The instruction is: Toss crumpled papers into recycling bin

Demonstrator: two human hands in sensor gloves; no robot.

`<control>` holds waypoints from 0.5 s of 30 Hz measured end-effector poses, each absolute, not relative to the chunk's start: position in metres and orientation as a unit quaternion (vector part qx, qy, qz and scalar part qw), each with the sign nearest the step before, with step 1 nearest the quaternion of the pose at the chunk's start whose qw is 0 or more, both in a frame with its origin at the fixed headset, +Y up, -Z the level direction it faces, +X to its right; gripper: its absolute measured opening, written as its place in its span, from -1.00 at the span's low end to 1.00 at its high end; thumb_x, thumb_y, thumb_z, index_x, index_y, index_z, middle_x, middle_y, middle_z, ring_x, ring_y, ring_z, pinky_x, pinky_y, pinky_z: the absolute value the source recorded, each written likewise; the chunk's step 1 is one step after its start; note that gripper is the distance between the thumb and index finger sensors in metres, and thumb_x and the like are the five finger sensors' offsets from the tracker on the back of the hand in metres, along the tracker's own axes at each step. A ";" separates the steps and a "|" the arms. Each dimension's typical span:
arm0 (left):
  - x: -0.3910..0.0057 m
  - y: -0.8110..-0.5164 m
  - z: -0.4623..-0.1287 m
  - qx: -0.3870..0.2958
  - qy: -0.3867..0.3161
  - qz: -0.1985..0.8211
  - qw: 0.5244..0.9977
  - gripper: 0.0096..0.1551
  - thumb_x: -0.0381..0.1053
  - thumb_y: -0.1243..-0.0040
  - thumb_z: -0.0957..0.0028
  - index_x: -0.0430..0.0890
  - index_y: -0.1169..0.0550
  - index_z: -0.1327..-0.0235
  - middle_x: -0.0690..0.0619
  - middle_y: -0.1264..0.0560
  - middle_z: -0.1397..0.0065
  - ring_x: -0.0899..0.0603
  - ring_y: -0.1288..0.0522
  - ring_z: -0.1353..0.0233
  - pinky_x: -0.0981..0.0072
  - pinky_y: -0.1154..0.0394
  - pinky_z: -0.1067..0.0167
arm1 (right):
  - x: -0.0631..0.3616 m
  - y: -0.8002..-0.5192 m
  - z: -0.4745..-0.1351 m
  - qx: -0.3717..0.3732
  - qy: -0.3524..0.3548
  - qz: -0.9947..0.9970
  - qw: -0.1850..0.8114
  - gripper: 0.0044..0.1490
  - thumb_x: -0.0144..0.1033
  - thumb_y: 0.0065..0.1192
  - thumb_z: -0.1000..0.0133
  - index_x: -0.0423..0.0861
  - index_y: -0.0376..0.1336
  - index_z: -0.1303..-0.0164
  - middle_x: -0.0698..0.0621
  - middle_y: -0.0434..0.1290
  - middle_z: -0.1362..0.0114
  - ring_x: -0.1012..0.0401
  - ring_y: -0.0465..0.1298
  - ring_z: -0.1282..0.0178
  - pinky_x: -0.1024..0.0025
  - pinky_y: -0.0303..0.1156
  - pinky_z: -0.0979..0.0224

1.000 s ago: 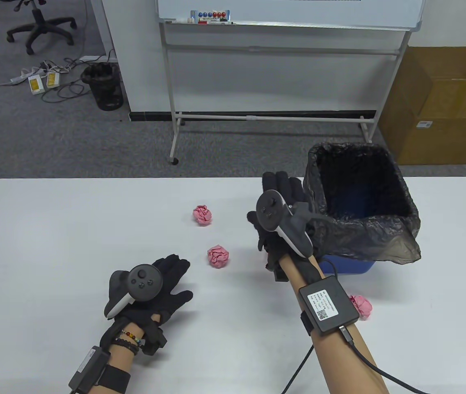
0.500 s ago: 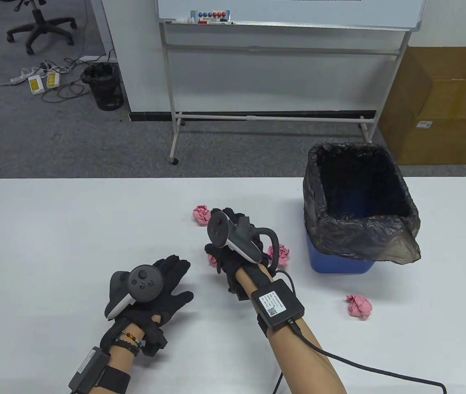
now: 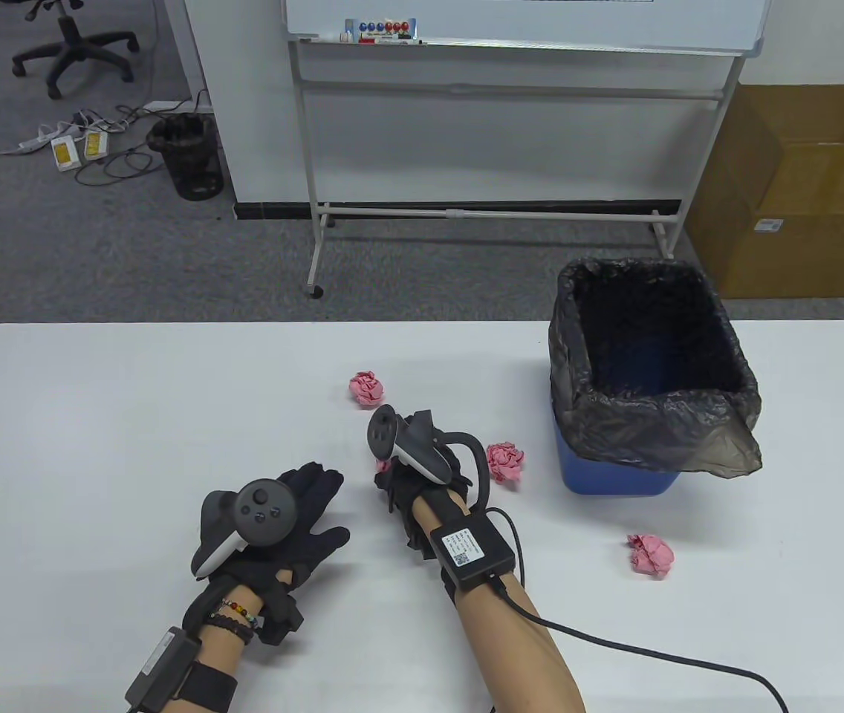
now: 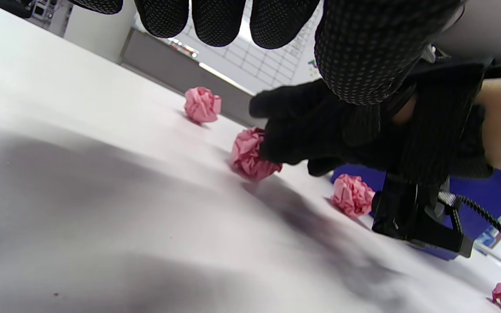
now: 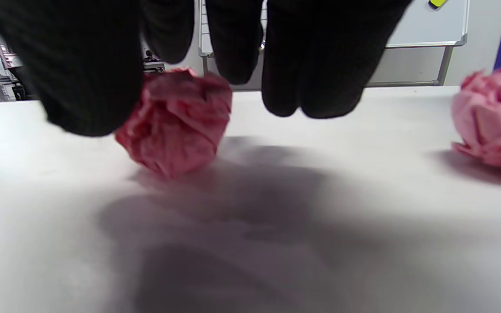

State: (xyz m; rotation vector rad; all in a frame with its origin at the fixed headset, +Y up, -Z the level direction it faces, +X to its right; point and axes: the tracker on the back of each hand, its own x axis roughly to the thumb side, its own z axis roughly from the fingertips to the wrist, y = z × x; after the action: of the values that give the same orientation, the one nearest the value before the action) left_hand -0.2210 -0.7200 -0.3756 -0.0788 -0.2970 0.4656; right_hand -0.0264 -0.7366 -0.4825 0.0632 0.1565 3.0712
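Note:
Several pink crumpled paper balls lie on the white table (image 3: 95, 416). My right hand (image 3: 392, 475) is down over the middle ball (image 3: 382, 466). In the right wrist view my thumb and fingers (image 5: 233, 65) press that ball (image 5: 174, 126) from both sides while it rests on the table. The left wrist view shows the same grip (image 4: 250, 152). My left hand (image 3: 310, 512) lies flat and open on the table, holding nothing. The blue recycling bin (image 3: 615, 475) with a black bag liner stands to the right.
Other pink balls lie at the back (image 3: 367, 388), beside the bin (image 3: 505, 460) and at the front right (image 3: 651, 553). A whiteboard stand (image 3: 489, 212) and a cardboard box (image 3: 808, 193) are on the floor beyond the table.
My right hand has come back from the bin's rim, leftward and down, onto the middle ball. A ball now shows beside the bin. My left hand has not moved.

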 end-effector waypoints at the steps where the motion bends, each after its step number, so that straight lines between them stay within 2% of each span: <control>1: -0.222 -0.720 -0.376 -0.039 -0.145 0.231 0.961 -0.06 0.21 -0.31 0.01 -0.02 -0.21 -0.61 -0.18 -0.08 -0.76 -0.43 -0.06 -0.69 -0.43 -0.08 -0.48 | -0.026 -0.739 -0.483 0.016 0.041 0.999 0.021 0.06 0.13 0.51 0.22 0.28 0.09 -0.52 0.04 0.29 -0.64 0.00 0.54 -0.49 0.19 0.57 -0.36; 4: -0.223 -0.721 -0.378 -0.040 -0.141 0.232 0.962 -0.06 0.21 -0.31 0.01 -0.02 -0.22 -0.61 -0.18 -0.08 -0.76 -0.43 -0.06 -0.70 -0.42 -0.08 -0.48 | -0.026 -0.744 -0.484 0.019 0.016 0.999 0.023 -0.04 0.11 0.50 0.23 0.25 0.21 -0.45 0.06 0.42 -0.54 0.07 0.63 -0.33 0.29 0.62 -0.24; 10: -0.223 -0.724 -0.379 -0.044 -0.140 0.226 0.963 -0.07 0.20 -0.31 0.00 -0.02 -0.22 -0.61 -0.17 -0.08 -0.76 -0.43 -0.07 -0.69 -0.42 -0.08 -0.49 | -0.027 -0.747 -0.485 0.014 -0.007 0.999 0.037 -0.11 0.01 0.55 0.23 0.17 0.29 -0.37 0.05 0.58 -0.34 0.16 0.73 -0.10 0.45 0.68 -0.08; 15: -0.223 -0.723 -0.379 -0.043 -0.139 0.227 0.963 -0.07 0.20 -0.31 0.01 -0.02 -0.22 -0.60 -0.17 -0.09 -0.76 -0.42 -0.07 -0.70 -0.41 -0.09 -0.49 | -0.026 -0.743 -0.486 0.001 0.008 0.998 0.062 -0.15 -0.08 0.61 0.25 0.11 0.35 -0.31 0.02 0.64 -0.24 0.17 0.77 0.01 0.51 0.72 0.02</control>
State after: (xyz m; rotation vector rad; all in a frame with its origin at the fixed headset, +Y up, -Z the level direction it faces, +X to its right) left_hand -0.2229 -0.7233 -0.3786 -0.0877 -0.2822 0.4591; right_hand -0.0258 -0.7431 -0.4859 0.0031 0.0235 3.0173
